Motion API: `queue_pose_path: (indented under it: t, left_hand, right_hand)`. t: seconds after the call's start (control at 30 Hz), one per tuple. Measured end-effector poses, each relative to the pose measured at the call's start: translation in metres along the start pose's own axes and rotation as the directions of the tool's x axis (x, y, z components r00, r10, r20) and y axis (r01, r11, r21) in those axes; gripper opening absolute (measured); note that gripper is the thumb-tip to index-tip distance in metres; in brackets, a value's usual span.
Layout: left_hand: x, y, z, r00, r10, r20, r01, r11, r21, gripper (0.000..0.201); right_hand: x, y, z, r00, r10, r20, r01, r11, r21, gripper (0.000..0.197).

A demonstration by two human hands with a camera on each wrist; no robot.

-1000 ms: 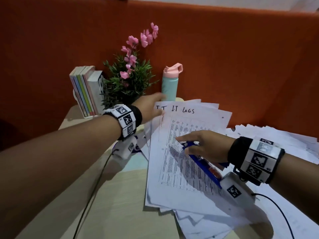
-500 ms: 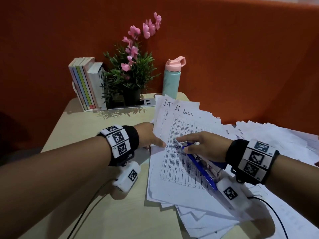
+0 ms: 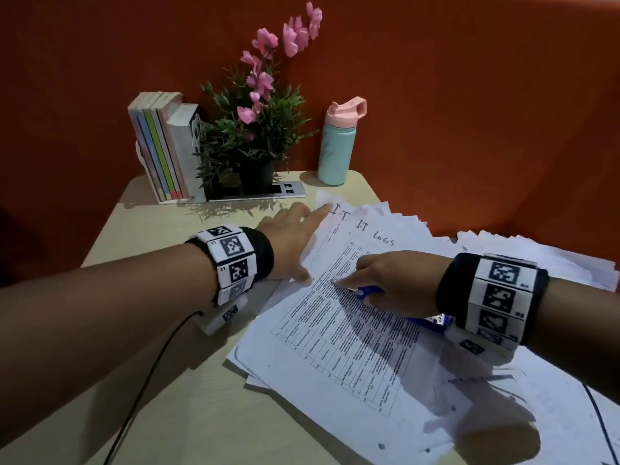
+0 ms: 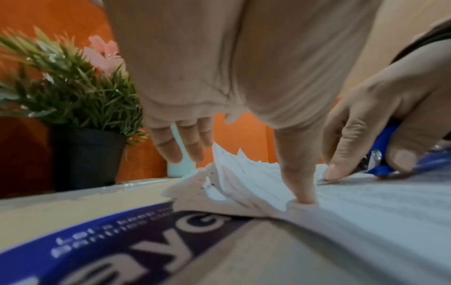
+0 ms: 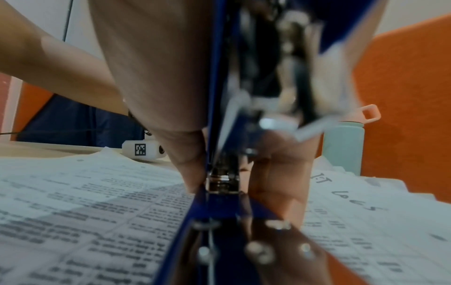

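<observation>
The left hand lies flat at the left edge of the stack of papers. Its fingers are straight and close together, reaching toward the stack's top corner, while the thumb presses down on the sheet edges, which bulge up between thumb and fingers. Just right of that thumb, the right hand grips a blue stapler. Its fingers curl round the body, and the forefinger tip touches the top printed sheet. The stapler lies on the papers, under the right palm. The stack rests on the table. Beyond the left fingertips stand a potted plant, books and a water bottle.
</observation>
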State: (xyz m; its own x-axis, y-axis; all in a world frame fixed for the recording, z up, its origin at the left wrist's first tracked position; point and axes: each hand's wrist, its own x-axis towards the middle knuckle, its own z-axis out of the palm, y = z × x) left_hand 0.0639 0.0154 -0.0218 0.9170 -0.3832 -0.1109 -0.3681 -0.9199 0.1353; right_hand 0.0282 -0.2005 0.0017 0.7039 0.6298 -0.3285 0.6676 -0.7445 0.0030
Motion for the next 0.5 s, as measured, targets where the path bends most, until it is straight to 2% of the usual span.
queue_pose_path:
  t: [0.03,0.1,0.17,0.2,0.37,0.5]
  left_hand:
    - [0.000,-0.003,0.001,0.999,0.034,-0.018,-0.033,0.997,0.063,0.122]
    - [0.001,-0.007,0.001,0.993,0.116,0.011,-0.116,0.980,0.160,0.092]
    - [0.001,-0.012,0.003,0.983,0.167,0.080,-0.177,0.974,0.143,0.063]
    - [0.002,-0.015,0.004,0.979,0.165,0.115,-0.178,0.977,0.114,0.058]
    - [0.009,-0.026,0.011,0.969,0.143,0.203,-0.152,0.988,0.030,0.063]
    - [0.013,-0.025,0.010,0.961,0.134,0.240,-0.145,0.989,0.027,0.065]
  right_hand:
    - [0.003,0.000,0.000,1.000,-0.001,0.000,0.001,1.000,-0.001,0.051]
    - [0.010,-0.001,0.000,1.000,-0.001,0.000,0.001,1.000,-0.010,0.051]
    - [0.015,-0.002,-0.001,1.000,0.001,-0.001,-0.001,1.000,-0.014,0.051]
    - [0.016,-0.001,-0.001,1.000,0.001,0.000,-0.001,1.000,-0.016,0.051]
    - [0.022,0.002,-0.003,1.000,-0.019,-0.002,0.019,0.999,-0.033,0.051]
    - [0.026,0.003,-0.004,0.998,-0.052,-0.024,0.051,0.997,-0.052,0.051]
